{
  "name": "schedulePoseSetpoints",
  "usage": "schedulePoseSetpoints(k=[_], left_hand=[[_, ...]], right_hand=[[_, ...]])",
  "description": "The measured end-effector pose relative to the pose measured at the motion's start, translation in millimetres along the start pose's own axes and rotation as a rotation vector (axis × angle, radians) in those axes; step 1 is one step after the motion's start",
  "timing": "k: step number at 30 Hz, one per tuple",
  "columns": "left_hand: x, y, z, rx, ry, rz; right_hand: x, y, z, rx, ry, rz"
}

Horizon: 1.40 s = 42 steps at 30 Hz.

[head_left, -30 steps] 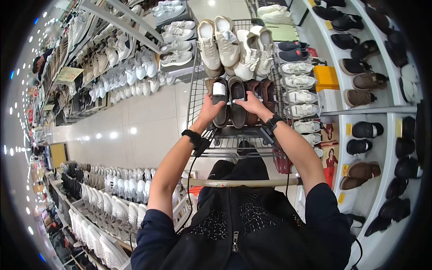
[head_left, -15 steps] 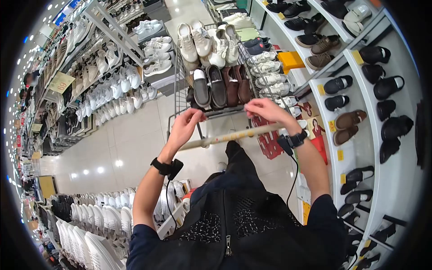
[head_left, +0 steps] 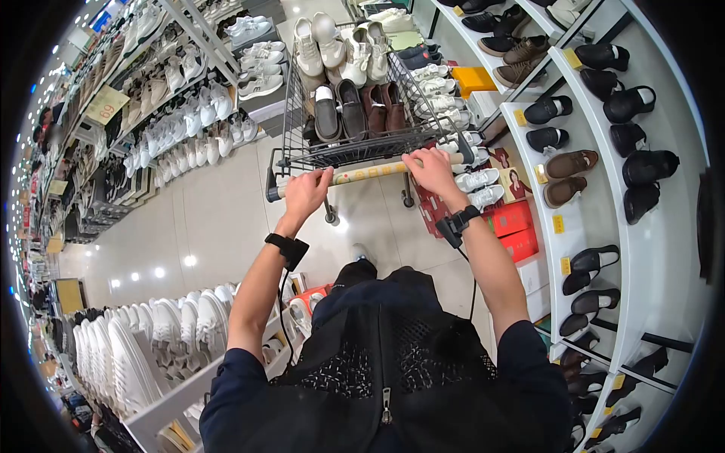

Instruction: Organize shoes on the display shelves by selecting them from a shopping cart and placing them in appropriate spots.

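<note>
A wire shopping cart [head_left: 291, 124] stands in front of me, its handle bar [head_left: 370, 172] crossing the view. My left hand [head_left: 307, 192] is closed around the left part of the bar, and my right hand [head_left: 434, 172] grips it toward the right end. Inside the cart, dark grey slip-on shoes [head_left: 351, 111] and brown shoes [head_left: 384, 108] lie nearest the handle. Pale sneakers [head_left: 330, 41] sit behind them. Both wrists carry black straps with small devices and cables.
White shelves [head_left: 596, 143] with dark and brown shoes curve along the right. Racks of white sneakers [head_left: 189, 121] line the left, and more white shoes [head_left: 113, 362] fill a rack at lower left. Red boxes [head_left: 513, 230] are stacked right of the cart.
Both hands were raised above the bar with fingers pinched and now are on it. The cart's handle appears higher in view, and the surrounding shelves have shifted.
</note>
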<state>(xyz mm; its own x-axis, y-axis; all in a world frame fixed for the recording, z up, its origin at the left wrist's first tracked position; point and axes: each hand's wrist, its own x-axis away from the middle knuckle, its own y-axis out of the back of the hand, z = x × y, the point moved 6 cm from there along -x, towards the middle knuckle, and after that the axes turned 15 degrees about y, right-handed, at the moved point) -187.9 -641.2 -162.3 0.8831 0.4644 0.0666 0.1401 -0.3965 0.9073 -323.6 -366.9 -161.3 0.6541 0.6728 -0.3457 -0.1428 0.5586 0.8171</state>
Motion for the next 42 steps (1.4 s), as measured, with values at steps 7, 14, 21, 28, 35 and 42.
schedulePoseSetpoints(k=[7, 14, 21, 28, 35, 42], left_hand=[[78, -1, -6, -0.013, 0.014, -0.231], [173, -13, -11, -0.048, 0.067, -0.287], [274, -20, -25, -0.010, 0.104, -0.265], [368, -30, -34, -0.051, 0.069, -0.302], [458, -42, -38, -0.004, 0.016, -0.351], [537, -54, -41, -0.018, -0.026, -0.327]], right_hand=[[61, 11, 28, 0.018, 0.084, 0.007], [145, 30, 66, -0.013, 0.163, -0.067], [229, 51, 96, -0.038, 0.178, -0.052], [313, 67, 125, -0.039, 0.139, -0.082], [396, 81, 152, -0.050, 0.127, -0.101], [475, 97, 185, 0.014, 0.071, -0.104]])
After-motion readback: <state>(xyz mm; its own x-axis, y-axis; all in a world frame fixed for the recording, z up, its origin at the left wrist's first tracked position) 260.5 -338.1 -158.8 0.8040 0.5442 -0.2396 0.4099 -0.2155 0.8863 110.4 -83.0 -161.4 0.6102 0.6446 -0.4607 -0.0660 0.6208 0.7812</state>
